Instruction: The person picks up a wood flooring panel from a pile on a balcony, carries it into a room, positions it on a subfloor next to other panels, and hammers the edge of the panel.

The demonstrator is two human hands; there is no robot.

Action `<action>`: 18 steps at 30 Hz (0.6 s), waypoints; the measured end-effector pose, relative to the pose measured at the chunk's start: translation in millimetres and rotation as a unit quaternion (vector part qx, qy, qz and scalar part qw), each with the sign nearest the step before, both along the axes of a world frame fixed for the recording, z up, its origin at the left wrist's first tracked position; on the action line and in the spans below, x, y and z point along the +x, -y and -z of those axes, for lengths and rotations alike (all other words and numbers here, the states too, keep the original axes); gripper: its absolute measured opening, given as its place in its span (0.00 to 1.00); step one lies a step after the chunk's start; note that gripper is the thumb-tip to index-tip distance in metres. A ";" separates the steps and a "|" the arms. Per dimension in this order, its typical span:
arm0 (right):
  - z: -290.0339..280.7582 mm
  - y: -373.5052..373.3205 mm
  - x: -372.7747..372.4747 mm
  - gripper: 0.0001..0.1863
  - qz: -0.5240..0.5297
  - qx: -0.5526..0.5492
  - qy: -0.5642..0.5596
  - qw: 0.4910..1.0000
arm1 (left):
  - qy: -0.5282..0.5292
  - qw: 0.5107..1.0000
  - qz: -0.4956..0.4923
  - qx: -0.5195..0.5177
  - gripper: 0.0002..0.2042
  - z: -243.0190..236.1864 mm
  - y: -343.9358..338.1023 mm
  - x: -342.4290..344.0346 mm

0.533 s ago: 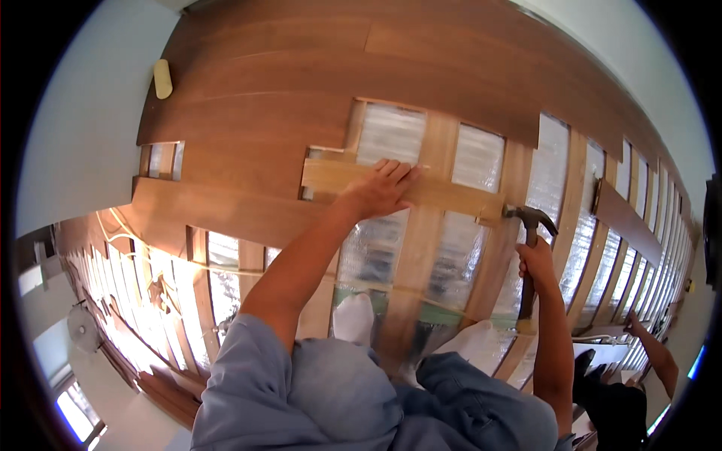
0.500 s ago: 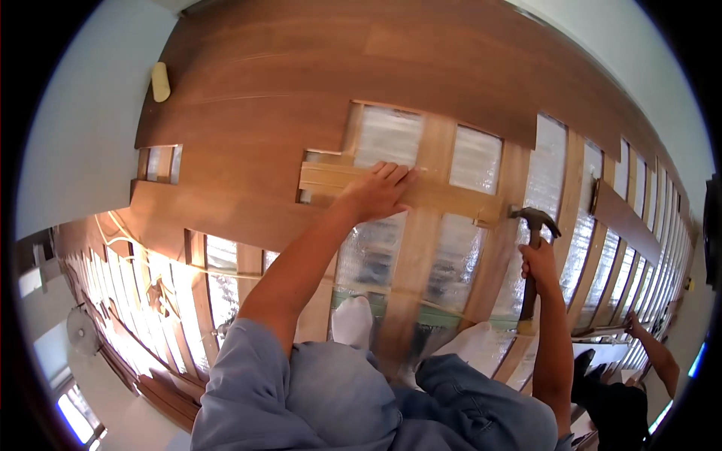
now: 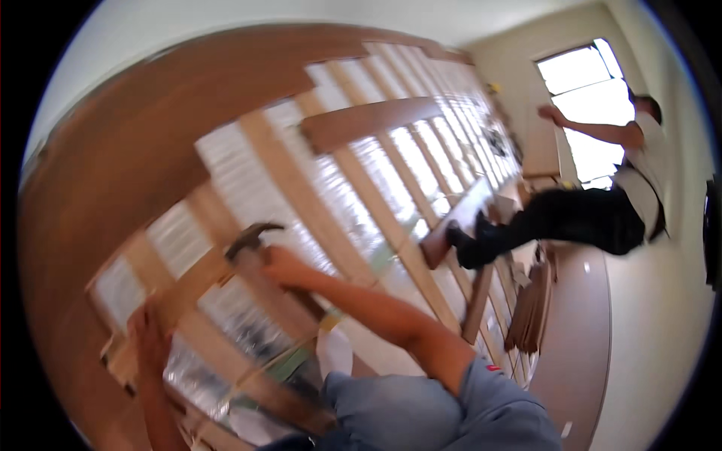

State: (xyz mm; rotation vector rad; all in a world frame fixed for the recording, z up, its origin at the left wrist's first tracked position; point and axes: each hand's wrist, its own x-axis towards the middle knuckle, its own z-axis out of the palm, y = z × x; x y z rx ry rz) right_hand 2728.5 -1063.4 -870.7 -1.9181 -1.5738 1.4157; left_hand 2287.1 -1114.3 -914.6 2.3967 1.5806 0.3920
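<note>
My right hand (image 3: 283, 267) is closed around a claw hammer (image 3: 250, 239) near its head. The head is beside one end of a light wooden strip (image 3: 194, 282), which lies across the joists. My left hand (image 3: 150, 334) sits on this strip, further toward its left end, with the fingers across it. Motion smears the left fingers. Silvery foil sheeting (image 3: 180, 239) shows between the joists around both hands.
Brown floorboards (image 3: 113, 143) cover the far left. A loose brown plank (image 3: 368, 122) lies over the joists (image 3: 301, 203). At right, a person (image 3: 583, 214) in dark trousers has an arm stretched out before a bright window (image 3: 583, 83). A plank stack (image 3: 531, 310) lies nearer.
The view has swung to the right, bringing the other person and window into sight. My hands now appear further left. The hammer is still in my right hand, and my left remains on the strip.
</note>
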 end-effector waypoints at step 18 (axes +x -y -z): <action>-108.3 33.5 12.4 0.12 0.193 -0.091 -0.184 0.959 | -0.002 1.000 -0.003 0.001 0.43 -44.1 -2.4 8.5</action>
